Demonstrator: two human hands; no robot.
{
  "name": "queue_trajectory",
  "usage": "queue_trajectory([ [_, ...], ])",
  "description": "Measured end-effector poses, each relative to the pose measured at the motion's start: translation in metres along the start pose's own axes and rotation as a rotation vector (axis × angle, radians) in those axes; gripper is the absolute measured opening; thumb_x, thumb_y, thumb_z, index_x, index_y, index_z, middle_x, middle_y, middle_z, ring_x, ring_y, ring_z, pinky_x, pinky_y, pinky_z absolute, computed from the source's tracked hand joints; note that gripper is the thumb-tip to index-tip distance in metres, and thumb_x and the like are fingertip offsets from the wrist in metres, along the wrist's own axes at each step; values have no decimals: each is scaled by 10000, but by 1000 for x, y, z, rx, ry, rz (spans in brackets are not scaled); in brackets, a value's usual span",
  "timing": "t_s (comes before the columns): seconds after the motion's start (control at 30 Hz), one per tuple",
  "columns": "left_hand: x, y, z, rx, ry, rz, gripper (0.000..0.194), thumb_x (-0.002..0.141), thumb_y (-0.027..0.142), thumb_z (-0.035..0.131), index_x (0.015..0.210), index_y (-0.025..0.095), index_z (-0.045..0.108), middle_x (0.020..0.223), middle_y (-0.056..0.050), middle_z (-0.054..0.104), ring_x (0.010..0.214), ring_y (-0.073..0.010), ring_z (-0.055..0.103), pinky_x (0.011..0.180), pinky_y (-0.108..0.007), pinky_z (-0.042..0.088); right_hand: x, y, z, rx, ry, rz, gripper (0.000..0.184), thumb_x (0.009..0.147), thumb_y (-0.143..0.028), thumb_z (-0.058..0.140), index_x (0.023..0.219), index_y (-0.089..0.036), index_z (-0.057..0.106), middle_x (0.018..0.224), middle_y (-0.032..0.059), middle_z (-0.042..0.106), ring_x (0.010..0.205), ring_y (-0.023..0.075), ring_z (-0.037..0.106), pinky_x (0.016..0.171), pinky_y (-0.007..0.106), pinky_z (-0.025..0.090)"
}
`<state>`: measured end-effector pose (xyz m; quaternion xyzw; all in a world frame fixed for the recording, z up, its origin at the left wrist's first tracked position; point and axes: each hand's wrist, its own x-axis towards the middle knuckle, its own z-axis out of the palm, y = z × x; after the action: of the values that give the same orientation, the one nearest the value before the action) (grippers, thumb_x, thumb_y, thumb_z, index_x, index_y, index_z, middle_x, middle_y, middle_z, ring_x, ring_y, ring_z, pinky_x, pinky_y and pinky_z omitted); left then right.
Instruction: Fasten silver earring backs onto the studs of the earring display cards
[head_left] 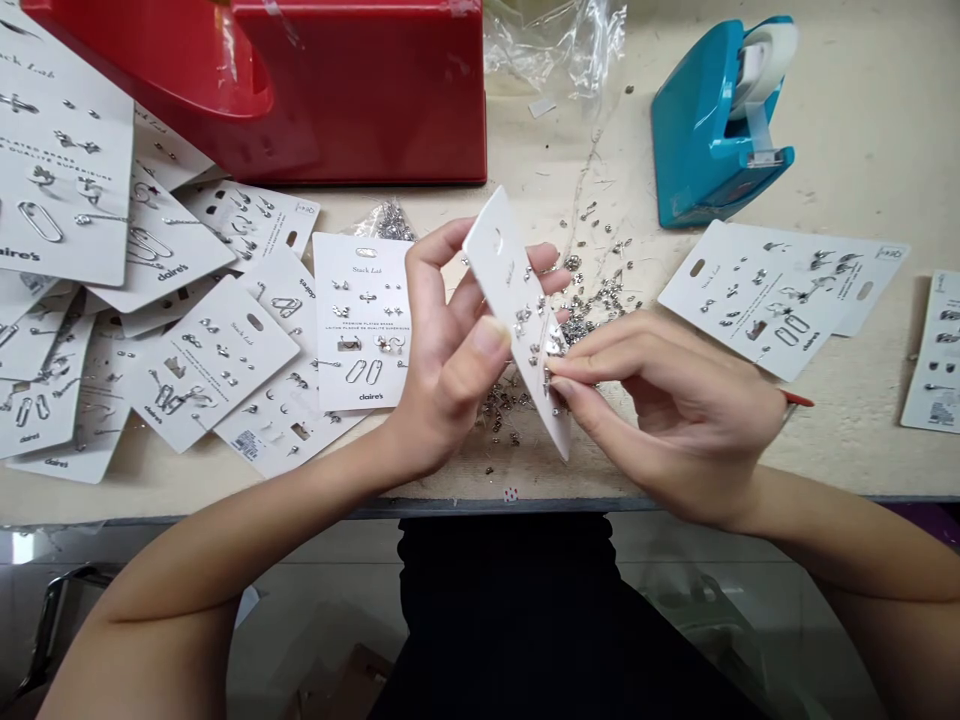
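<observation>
My left hand (450, 350) holds a white Claire's earring card (517, 310) upright and tilted, gripping its lower part. Several small silver earrings are set in the card. My right hand (667, 410) pinches a tiny silver earring (548, 376) against the card's face, between thumb and forefinger. Its stem is mostly hidden by my fingertips. Loose silver earrings (592, 300) lie scattered on the beige table (870, 200) beneath and behind both hands. A red-tipped tool (798, 399) pokes out from behind my right hand.
Filled earring cards (360, 320) lie overlapping on the left, and others (772, 295) lie on the right. A red plastic dispenser (360, 90) and a blue tape dispenser (712, 130) stand at the back. A crumpled plastic bag (555, 45) lies between them. The table's front edge (510, 505) runs below my wrists.
</observation>
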<state>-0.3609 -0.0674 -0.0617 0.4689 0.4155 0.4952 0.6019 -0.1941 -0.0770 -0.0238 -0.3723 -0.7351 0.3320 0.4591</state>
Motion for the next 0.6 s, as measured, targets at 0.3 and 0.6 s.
queue_trajectory([
  [0.3,-2,8,-2,63,104,19,813,809,843,539,1417,379,266,1435,-70,583,1416,-353,526,1024,-505,592,1,2,-5,-145,-68,-114,235,869,-177,703,1101,-205,729,938,102,723,834,198,693,713,354,604],
  [0.6,0,-8,-13,88,67,118,515,909,653,595,1287,396,357,1350,-21,586,1364,-262,584,1023,-491,575,-2,7,1,-165,35,-23,307,836,-100,690,1070,-292,744,910,49,723,792,197,675,702,362,582],
])
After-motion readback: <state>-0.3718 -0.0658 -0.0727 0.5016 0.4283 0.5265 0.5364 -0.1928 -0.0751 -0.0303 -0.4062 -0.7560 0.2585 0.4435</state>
